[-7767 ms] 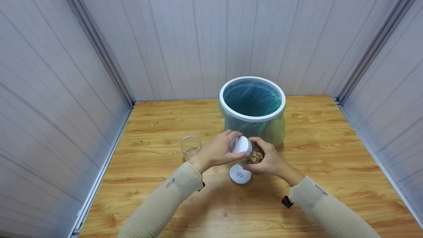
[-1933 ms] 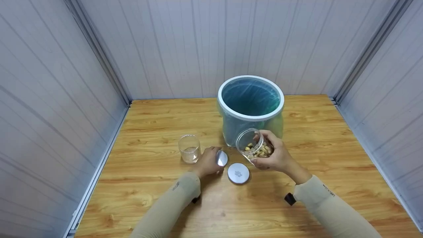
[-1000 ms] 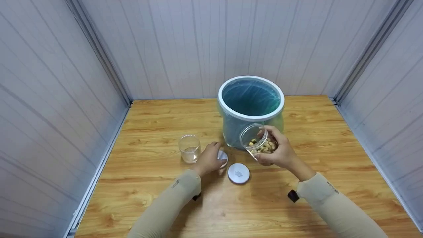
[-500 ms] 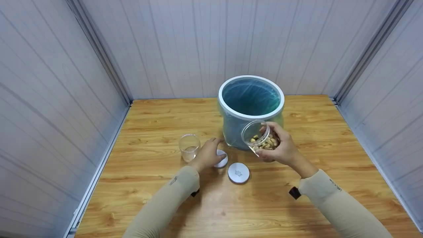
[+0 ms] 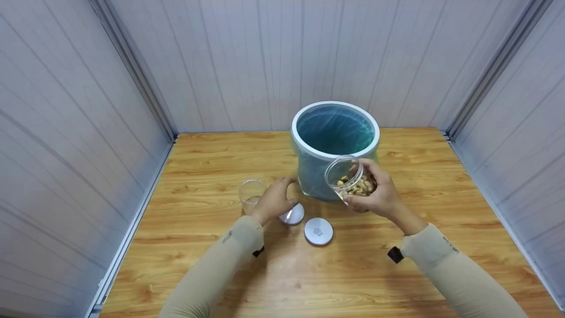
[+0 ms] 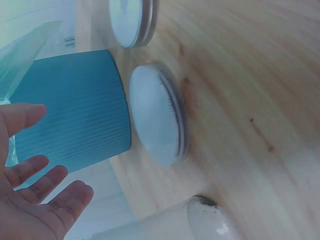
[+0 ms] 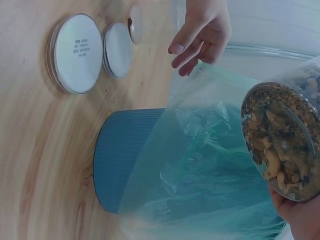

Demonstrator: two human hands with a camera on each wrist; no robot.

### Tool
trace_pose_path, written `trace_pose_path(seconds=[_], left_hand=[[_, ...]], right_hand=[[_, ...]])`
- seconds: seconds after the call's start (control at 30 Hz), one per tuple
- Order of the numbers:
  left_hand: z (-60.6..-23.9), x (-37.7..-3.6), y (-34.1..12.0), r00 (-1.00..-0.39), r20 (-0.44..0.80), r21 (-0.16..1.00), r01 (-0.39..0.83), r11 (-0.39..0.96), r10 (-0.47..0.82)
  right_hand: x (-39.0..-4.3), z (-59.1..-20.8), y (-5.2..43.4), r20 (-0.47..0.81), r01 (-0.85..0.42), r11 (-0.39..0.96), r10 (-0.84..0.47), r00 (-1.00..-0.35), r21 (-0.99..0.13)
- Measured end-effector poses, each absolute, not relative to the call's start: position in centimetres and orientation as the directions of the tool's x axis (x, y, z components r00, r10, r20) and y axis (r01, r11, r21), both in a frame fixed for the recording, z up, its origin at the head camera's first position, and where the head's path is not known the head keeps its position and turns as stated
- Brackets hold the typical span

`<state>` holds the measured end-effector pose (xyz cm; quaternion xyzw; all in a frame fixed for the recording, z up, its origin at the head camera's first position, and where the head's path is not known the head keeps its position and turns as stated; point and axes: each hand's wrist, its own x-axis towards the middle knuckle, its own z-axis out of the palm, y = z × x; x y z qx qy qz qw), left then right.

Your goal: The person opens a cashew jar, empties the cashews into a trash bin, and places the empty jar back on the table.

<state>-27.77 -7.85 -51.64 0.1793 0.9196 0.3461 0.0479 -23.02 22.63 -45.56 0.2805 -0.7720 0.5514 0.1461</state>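
Note:
My right hand [image 5: 377, 194] grips an open clear jar [image 5: 351, 179] part full of nuts, tilted, just in front of the white rim of a blue bin [image 5: 335, 155]. From the right wrist view, the jar's base [image 7: 282, 140] hangs beside the bin's green liner bag [image 7: 210, 165]. My left hand [image 5: 271, 199] hovers with fingers [image 6: 35, 200] straight and holds nothing. It is just above a small white lid [image 5: 293, 215] lying flat on the table. A second white lid [image 5: 318, 230] lies to its right.
A clear glass [image 5: 250, 193] with a little water stands left of my left hand. The wooden table [image 5: 441, 176] is enclosed by grey panel walls on three sides. Both lids [image 7: 75, 52] lie close together in front of the bin [image 6: 70, 110].
My left hand set the small lid flat on the table, let go and lifted off it. My right hand raised the open jar up toward the bin's rim.

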Motion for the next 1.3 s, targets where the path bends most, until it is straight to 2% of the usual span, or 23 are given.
trace_pose_path(seconds=[0.33, 0.6, 0.93, 1.3], left_hand=[[-50.3, -28.1, -8.2, -0.945, 0.007, 0.676, 0.246, 0.695, 0.328], [-49.0, -28.4, -9.0, -0.939, 0.070, 0.656, 0.297, 0.694, 0.336], [-47.4, -28.8, -9.5, -0.946, 0.101, 0.666, 0.294, 0.686, 0.307], [-45.5, -29.4, -9.8, -0.939, 0.142, 0.655, 0.327, 0.682, 0.314]], right_hand=[[-23.2, -44.8, 22.7, 0.516, -0.582, 0.246, -0.286, -0.807, -0.775], [-23.4, -44.0, 22.7, 0.533, -0.599, 0.250, -0.288, -0.796, -0.761], [-23.6, -43.1, 22.6, 0.536, -0.595, 0.243, -0.271, -0.800, -0.766], [-23.8, -42.3, 22.9, 0.530, -0.583, 0.295, -0.243, -0.812, -0.757]])
